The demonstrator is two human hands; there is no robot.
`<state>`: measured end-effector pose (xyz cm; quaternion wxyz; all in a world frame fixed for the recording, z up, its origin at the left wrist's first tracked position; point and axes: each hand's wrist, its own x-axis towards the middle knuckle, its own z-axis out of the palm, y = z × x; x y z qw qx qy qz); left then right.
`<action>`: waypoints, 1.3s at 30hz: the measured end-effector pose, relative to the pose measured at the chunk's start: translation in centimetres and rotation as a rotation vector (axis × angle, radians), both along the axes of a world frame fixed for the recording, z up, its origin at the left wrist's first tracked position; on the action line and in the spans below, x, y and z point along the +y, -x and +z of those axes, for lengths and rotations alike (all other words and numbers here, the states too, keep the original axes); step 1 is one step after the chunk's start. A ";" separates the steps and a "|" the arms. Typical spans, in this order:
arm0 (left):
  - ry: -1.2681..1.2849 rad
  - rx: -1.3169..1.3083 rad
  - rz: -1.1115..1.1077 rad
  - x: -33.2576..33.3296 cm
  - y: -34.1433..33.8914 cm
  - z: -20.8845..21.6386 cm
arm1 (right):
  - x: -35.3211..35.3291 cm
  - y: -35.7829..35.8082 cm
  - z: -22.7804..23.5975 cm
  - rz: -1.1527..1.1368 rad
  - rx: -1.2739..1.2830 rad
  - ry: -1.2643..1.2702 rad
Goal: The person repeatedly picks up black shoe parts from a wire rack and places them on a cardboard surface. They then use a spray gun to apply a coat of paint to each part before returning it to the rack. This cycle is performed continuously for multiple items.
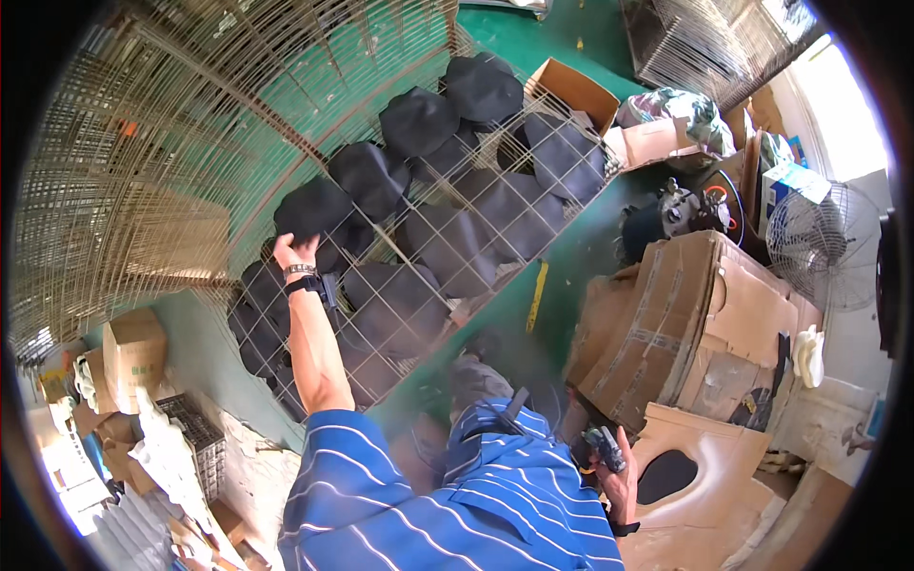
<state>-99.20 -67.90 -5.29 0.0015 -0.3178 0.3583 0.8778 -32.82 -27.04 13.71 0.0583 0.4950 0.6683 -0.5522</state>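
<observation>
Black, rounded, curved sheet (312,206) atop wire rack (407,249)

We could read no words or numbers. We saw greenish print on the brown carton (135,354) at the left, too small to make out, and blurred marks on the blue-and-white box (796,182) by the fan (826,240). We could not decipher faint marks on the large carton's tape (651,339).
</observation>
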 end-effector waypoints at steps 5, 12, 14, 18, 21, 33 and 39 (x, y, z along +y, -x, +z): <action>0.533 -0.340 0.114 0.3 0.1 -6.5 | -1.1 1.4 -0.3 -0.037 -0.023 -0.059; 1.561 -0.240 0.007 1.3 -2.1 -8.8 | -2.6 2.6 1.4 -0.149 -0.019 -0.008; 1.549 -0.512 -0.166 -0.2 -1.4 -8.1 | -2.8 3.2 2.5 -0.142 -0.047 0.003; 1.469 -0.427 -0.034 2.8 -2.1 -7.0 | -4.6 2.5 1.9 -0.247 0.031 0.037; 1.552 -0.528 0.093 5.5 -2.4 -4.9 | -4.8 0.1 0.7 -0.232 0.096 -0.014; 0.610 0.486 -1.518 35.2 -26.9 0.5 | -7.1 -13.9 6.8 -0.593 0.003 -0.417; 0.619 0.691 -2.314 44.7 -41.8 -0.2 | -12.5 -22.1 10.3 -1.029 -0.044 -0.690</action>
